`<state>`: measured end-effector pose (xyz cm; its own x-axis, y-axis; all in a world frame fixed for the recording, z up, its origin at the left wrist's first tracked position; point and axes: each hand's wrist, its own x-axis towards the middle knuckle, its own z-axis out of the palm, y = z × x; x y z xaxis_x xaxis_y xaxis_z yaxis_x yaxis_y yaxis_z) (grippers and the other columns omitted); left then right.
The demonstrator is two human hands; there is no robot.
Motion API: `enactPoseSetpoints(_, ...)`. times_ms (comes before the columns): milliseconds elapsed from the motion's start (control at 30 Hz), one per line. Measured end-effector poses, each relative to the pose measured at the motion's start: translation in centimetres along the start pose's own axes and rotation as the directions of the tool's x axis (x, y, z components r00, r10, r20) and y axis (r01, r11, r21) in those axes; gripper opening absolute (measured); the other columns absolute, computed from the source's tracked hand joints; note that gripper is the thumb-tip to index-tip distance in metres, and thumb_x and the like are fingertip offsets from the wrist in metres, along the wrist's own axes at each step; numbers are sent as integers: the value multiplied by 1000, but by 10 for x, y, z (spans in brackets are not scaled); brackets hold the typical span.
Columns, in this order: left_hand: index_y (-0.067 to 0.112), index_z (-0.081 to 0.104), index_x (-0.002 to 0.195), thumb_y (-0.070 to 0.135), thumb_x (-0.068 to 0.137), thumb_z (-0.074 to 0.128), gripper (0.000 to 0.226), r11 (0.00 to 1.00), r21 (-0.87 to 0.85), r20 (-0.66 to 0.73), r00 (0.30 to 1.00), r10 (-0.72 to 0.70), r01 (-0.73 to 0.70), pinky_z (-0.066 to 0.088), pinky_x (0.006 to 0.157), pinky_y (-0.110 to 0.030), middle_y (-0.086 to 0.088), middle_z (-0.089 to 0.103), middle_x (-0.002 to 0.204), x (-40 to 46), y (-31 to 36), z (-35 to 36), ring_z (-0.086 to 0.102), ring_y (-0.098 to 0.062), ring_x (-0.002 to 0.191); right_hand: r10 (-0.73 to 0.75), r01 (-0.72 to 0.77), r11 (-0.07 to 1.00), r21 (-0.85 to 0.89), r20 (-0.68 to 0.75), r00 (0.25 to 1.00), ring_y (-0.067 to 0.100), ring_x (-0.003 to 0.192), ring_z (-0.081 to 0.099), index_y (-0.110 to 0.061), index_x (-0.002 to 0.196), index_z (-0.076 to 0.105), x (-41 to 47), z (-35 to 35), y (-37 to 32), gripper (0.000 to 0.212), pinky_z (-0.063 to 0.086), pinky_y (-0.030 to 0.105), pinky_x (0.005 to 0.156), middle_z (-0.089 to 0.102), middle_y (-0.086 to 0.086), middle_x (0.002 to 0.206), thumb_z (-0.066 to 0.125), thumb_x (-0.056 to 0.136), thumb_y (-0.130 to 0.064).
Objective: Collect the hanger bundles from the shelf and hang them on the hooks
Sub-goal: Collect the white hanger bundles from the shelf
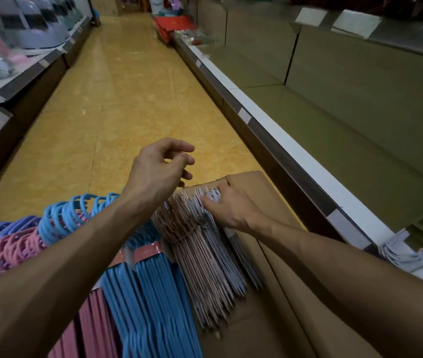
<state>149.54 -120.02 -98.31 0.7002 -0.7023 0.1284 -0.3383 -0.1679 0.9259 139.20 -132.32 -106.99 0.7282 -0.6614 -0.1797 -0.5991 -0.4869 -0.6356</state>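
Our right hand's fingers (213, 200) curl into the pale hanger bundle (205, 244) on the cardboard box (254, 184), tips hidden among hooks. Our left hand (158, 171) hovers above, fingers loosely open, empty.

You are showing two bare forearms in the head view, and you are wearing no sleeves on the parts that are visible. Your left hand (160, 171) and right hand (231, 209) are wearing no gloves, no rings and no watch. Veins and tendons are standing out along both forearms.
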Motion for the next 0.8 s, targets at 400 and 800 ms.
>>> enactPoseSetpoints(400, 20, 69, 103, 11, 97, 54, 19, 1000, 0, 27, 999, -25, 25, 54, 65, -29, -1, 71, 95, 2, 3, 13, 72, -16, 75, -51, 14, 980, 196, 183, 982, 16, 91, 69, -13, 139, 48, -27, -41, 29, 57, 61, 29, 71, 62, 5, 118, 55, 96, -50)
enactPoseSetpoints(800, 21, 69, 100, 10, 99, 52, 20, 999, 13, 290, 956, 36, -42, 57, 67, -35, -2, 71, 91, -27, 33, 110, 70, -15, 73, 51, -36, 994, 106, -144, 988, 17, 93, 67, -17, 112, 65, -111, -165, 140, 24, 58, 34, 76, 68, 1, 103, 56, 99, -35)
